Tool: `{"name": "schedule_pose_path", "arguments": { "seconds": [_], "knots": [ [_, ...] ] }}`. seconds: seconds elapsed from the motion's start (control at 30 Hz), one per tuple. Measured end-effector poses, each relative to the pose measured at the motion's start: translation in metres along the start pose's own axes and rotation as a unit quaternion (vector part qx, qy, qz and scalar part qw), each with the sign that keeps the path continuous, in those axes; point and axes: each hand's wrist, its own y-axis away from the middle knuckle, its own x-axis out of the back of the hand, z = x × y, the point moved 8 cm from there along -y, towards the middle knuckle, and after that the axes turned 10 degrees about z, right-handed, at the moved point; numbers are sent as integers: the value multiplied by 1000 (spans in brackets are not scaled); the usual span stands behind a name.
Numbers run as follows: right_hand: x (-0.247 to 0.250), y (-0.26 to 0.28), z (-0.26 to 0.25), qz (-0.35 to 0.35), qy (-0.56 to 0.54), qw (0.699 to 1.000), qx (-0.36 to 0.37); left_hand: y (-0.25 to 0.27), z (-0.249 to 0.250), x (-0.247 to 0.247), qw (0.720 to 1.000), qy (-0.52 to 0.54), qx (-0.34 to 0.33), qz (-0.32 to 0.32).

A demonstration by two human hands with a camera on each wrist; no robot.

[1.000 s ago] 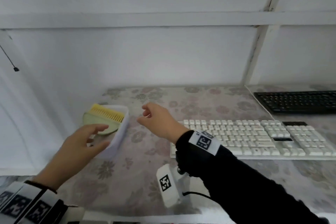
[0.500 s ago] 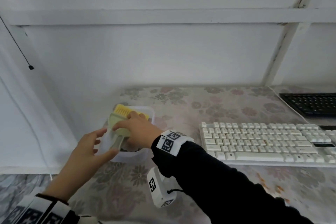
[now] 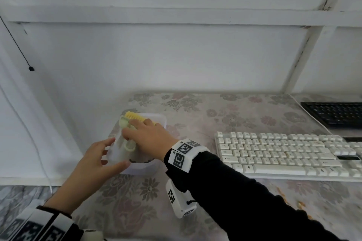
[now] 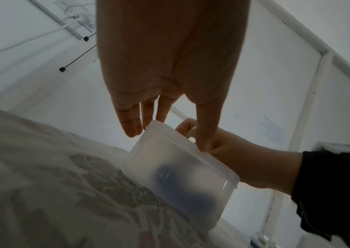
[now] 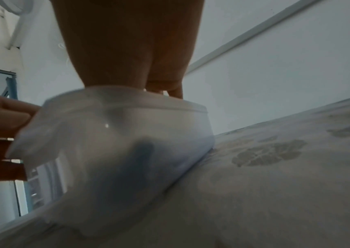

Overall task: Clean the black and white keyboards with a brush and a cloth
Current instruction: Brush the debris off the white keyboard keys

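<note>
A translucent plastic container (image 3: 146,167) stands at the left of the floral table. Inside it lies a pale green brush (image 3: 125,122) with yellow bristles (image 3: 135,116). My right hand (image 3: 130,128) reaches into the container and grips the brush, fingers over its head. My left hand (image 3: 119,151) holds the container's near left corner, thumb along the front wall. Through the container wall (image 4: 180,167) a dark thing shows at the bottom, too blurred to name. The white keyboard (image 3: 284,152) lies to the right, and the black keyboard (image 3: 335,113) behind it at the far right.
A white wall and a slanted white post (image 3: 301,55) close off the back of the table. A thin black cord (image 3: 30,68) hangs at the left. Orange crumbs (image 3: 282,193) lie on the cloth in front of the white keyboard.
My right hand moved left from above the table into the container and took hold of the brush. My left hand stayed on the container. The head view turned left.
</note>
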Motion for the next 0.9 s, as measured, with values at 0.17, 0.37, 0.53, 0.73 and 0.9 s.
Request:
{"name": "schedule_pose_path", "arguments": {
  "seconds": [0.17, 0.37, 0.53, 0.73, 0.9],
  "knots": [
    [31, 7, 9, 97, -104, 990, -2, -7, 5, 0, 998, -54, -8, 1],
    [96, 47, 57, 267, -349, 886, -148, -4, 49, -20, 993, -82, -80, 14],
    [136, 106, 138, 365, -459, 757, -287, 14, 105, -75, 987, -62, -129, -75],
    [174, 214, 228, 434, -493, 655, -373, 30, 138, -157, 975, -76, -110, -177],
    [189, 319, 294, 486, -476, 592, -432, 46, 144, -204, 963, -74, -54, -254]
  ]
}}
